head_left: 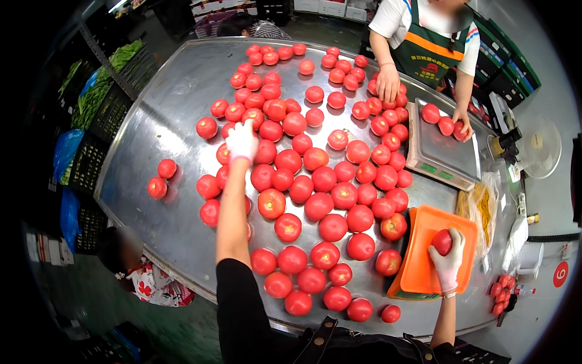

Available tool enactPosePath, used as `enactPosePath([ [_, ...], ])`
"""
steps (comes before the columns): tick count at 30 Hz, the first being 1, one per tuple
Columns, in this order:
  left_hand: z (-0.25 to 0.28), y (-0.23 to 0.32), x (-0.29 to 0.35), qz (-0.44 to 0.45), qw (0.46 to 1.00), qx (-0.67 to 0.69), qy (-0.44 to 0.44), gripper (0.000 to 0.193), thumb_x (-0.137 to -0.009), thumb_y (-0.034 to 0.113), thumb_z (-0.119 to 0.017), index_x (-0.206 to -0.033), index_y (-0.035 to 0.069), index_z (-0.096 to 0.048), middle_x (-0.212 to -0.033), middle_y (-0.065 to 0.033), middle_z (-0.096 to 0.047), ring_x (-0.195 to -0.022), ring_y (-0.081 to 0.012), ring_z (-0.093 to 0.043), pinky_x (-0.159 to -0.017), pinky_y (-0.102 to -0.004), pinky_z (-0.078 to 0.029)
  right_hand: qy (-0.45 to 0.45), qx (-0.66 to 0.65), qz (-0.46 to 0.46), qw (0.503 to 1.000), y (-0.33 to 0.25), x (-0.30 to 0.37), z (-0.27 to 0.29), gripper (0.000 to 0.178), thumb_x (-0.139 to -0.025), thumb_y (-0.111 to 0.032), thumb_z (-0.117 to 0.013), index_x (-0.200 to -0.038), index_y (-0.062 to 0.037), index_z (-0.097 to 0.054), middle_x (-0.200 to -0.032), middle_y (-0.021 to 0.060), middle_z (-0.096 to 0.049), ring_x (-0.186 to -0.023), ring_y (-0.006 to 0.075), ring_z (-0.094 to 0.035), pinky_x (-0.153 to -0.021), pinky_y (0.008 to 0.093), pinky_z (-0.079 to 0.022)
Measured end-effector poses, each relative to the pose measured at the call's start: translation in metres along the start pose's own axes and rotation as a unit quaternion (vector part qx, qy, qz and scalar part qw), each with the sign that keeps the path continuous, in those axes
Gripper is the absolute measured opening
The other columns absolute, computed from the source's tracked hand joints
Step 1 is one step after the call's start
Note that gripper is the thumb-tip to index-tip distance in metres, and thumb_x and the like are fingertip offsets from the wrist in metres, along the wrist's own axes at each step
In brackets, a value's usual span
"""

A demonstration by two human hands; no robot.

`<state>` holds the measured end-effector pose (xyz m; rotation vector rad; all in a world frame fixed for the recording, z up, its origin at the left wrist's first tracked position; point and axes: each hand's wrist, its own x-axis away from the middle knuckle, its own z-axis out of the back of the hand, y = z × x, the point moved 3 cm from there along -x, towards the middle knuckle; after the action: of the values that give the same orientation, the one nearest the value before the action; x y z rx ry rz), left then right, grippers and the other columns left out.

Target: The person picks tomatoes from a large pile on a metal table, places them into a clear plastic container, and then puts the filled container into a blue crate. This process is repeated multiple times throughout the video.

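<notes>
My left hand (242,143), in a white glove, reaches far over the table among red tomatoes (271,130). Its fingers are stretched forward and touch or nearly touch the tomatoes there; no tomato shows lifted in it. Also gloved, my right hand (449,262) is closed around a tomato (442,242) above an orange plastic basket (431,284). The basket stands at the table's right side, and its rim leans over a dark edge beneath. Tomatoes crowd the middle of the metal table (163,224), mostly in loose rows.
Across the table, a person in a green apron (430,54) has one hand on tomatoes and the other on a tomato on the weighing scale (445,148). Plastic bags (480,209) lie beside the scale. Crates of greens (109,76) stand left; a child (151,282) is near the left edge.
</notes>
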<state>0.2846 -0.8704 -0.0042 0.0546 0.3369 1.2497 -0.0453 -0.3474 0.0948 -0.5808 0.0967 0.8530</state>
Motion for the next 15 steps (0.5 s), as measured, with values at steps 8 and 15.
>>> enactPosePath([
  [8,0.046,0.003,-0.025,-0.052,0.955,-0.150,-0.249,0.073,-0.062,0.036,-0.083,-0.128,0.029,-0.053,-0.143,-0.0117,-0.038,-0.134,-0.0401,-0.037,-0.103,-0.0601,-0.037,0.050,0.054,-0.059,0.996,0.028,-0.015,0.000,0.063,-0.078,-0.009,-0.073,-0.136,-0.0040,-0.047,-0.135,0.0164,-0.048,-0.125,0.0336,-0.050,-0.104,0.0389,-0.042],
  [15,0.003,-0.047,-0.021,0.002,0.968,0.040,-0.249,0.091,-0.058,0.044,-0.085,-0.139,0.030,-0.047,-0.160,-0.0120,-0.016,-0.137,-0.0474,-0.030,-0.109,-0.0580,-0.035,0.041,0.031,-0.087,0.995,0.034,-0.017,0.002,0.064,-0.079,-0.010,-0.072,-0.137,-0.0039,-0.046,-0.135,0.0142,-0.049,-0.126,0.0304,-0.049,-0.106,0.0379,-0.040],
])
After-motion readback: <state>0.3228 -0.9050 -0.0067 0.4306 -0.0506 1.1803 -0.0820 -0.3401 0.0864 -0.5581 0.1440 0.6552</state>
